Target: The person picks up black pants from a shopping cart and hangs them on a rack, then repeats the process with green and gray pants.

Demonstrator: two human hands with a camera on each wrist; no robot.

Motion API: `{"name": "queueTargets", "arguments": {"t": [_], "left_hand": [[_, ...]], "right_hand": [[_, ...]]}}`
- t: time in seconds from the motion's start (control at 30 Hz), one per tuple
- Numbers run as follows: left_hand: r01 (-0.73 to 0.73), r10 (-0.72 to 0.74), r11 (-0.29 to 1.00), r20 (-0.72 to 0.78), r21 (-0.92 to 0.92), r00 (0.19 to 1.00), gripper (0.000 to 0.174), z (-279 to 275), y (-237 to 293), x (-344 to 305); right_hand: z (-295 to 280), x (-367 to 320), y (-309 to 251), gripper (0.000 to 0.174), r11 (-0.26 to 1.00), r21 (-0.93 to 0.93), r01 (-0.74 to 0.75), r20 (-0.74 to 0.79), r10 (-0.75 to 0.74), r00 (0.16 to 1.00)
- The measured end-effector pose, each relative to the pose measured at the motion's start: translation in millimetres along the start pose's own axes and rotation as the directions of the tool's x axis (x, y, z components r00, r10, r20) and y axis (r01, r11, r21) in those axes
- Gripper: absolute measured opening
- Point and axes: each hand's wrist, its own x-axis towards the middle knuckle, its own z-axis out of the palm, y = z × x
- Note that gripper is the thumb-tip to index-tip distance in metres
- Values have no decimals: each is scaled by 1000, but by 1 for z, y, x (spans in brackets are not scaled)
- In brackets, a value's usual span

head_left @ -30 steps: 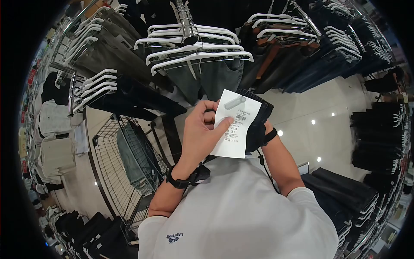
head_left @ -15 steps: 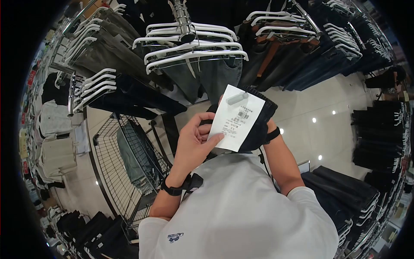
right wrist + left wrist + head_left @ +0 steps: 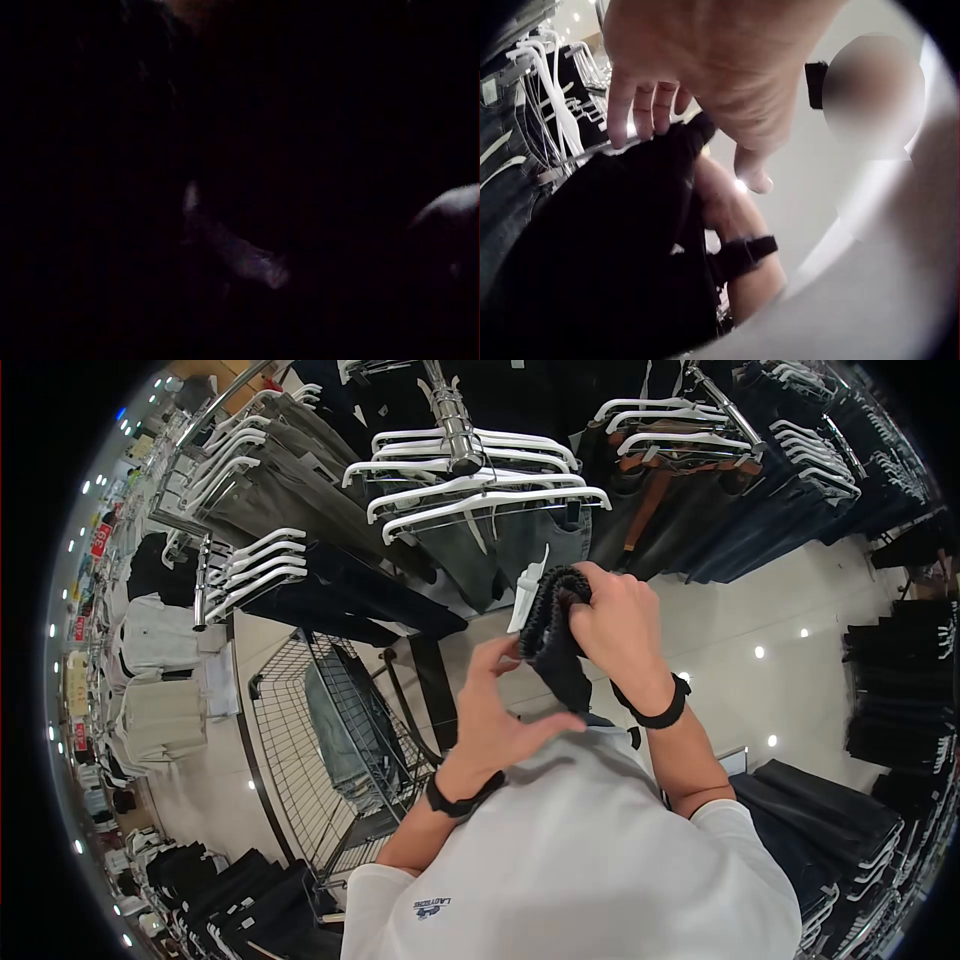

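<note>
In the head view my right hand (image 3: 620,628) grips a black garment (image 3: 556,666) by its ribbed, gathered edge. A white tag (image 3: 526,596) stands edge-on at the garment's left side. Just left of and below it is my left hand (image 3: 500,710), thumb and fingers spread apart. The left wrist view shows the left hand (image 3: 705,67) with fingers extended over the dark cloth (image 3: 607,247); whether the fingertips touch it I cannot tell. The right wrist view is almost wholly dark, and the right hand cannot be made out there.
White hangers (image 3: 490,500) with trousers hang on a metal rail ahead. A wire cart (image 3: 290,750) holding folded jeans (image 3: 345,730) stands at the left. More racks with dark trousers (image 3: 820,810) are at the right, beside a glossy tiled floor (image 3: 770,620).
My left hand has let go of the tag and spread its fingers. The right hand has come up into view at the garment's top, and the tag has turned from facing the camera to edge-on.
</note>
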Motion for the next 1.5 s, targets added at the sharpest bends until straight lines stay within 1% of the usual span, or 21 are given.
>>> {"name": "queueTargets", "arguments": {"t": [0.1, 0.17, 0.2, 0.23, 0.3, 0.33, 0.43, 0.47, 0.57, 0.6, 0.7, 0.73, 0.83, 0.87, 0.97, 1.1, 1.17, 1.23, 1.33, 1.4, 1.5], "left_hand": [[184, -175, 981, -123, 62, 977, 86, 21, -8, 5], [210, -238, 966, -195, -154, 951, 44, 18, -17, 15], [201, -247, 957, -225, -209, 943, 37, 10, -21, 21], [190, -257, 946, -251, -263, 933, 31, 0, -25, 25], [156, -175, 977, -129, -145, 976, 26, -33, -20, 34], [119, -125, 989, -65, -90, 990, 26, -44, -4, 41], [40, -38, 991, -17, 127, 999, 23, -66, 35, 60], [105, -101, 993, -68, 57, 993, 22, -72, 41, 64], [187, -211, 974, -210, -129, 955, 17, -90, 60, 82], [183, -199, 979, -227, -91, 953, 17, -100, 60, 88], [164, -162, 986, -309, -20, 937, 17, -126, 56, 101], [183, -194, 981, -306, -63, 932, 17, -135, 55, 104], [225, -256, 965, -312, -133, 915, 20, -159, 46, 107], [238, -271, 961, -295, -144, 916, 20, -166, 44, 106], [283, -319, 943, -239, -174, 917, 22, -190, 36, 97], [317, -360, 921, -185, -224, 914, 24, -208, 25, 87], [319, -366, 919, -202, -232, 909, 23, -210, 20, 81], [288, -340, 930, -238, -227, 910, 35, -211, 14, 74], [240, -272, 960, -266, -146, 925, 61, -206, 15, 69], [228, -242, 969, -185, -94, 953, 61, -204, 22, 69], [271, -271, 963, -39, -9, 962, 60, -213, 18, 64]], "right_hand": [[-3, -1, -7, 13, 997, -57, 52, 28, -50, 998], [-6, -1, -8, 12, 994, -42, 103, 49, -101, 994], [-7, 0, -1, 18, 987, -38, 157, 59, -155, 986], [-17, 3, 3, 22, 978, 20, 208, 196, -208, 958], [-42, 8, 7, 31, 950, 153, 272, 446, -312, 839], [-44, 10, 9, 37, 966, 142, 215, 562, -258, 786], [-26, 5, 35, 40, 899, 261, 351, 464, -436, 771], [-21, 7, 45, 43, 951, 226, 209, 595, -305, 744], [7, -4, 81, 44, 941, 280, 190, 491, -310, 814], [18, -11, 91, 39, 936, 343, 80, 506, -256, 824], [36, -18, 99, 33, 766, 636, -92, 408, -232, 883], [39, -18, 98, 29, 710, 705, -1, 269, -266, 926], [36, -11, 104, 28, 355, 883, -306, 354, -76, 932], [42, -8, 108, 22, 241, 939, -245, 281, -125, 952], [50, 5, 110, 13, 50, 971, -236, 240, -129, 962], [44, 17, 101, 8, -26, 949, -315, 309, -136, 941], [47, 19, 103, 9, 107, 949, -297, 312, -175, 934], [49, 20, 102, 10, 298, 919, -258, 321, -187, 929], [26, 15, 80, 33, 284, 947, -153, 231, -265, 936], [18, 14, 79, 51, 545, 838, 6, 157, -251, 955], [-2, 25, 81, 53, 675, 659, 331, 101, -515, 851]]}}
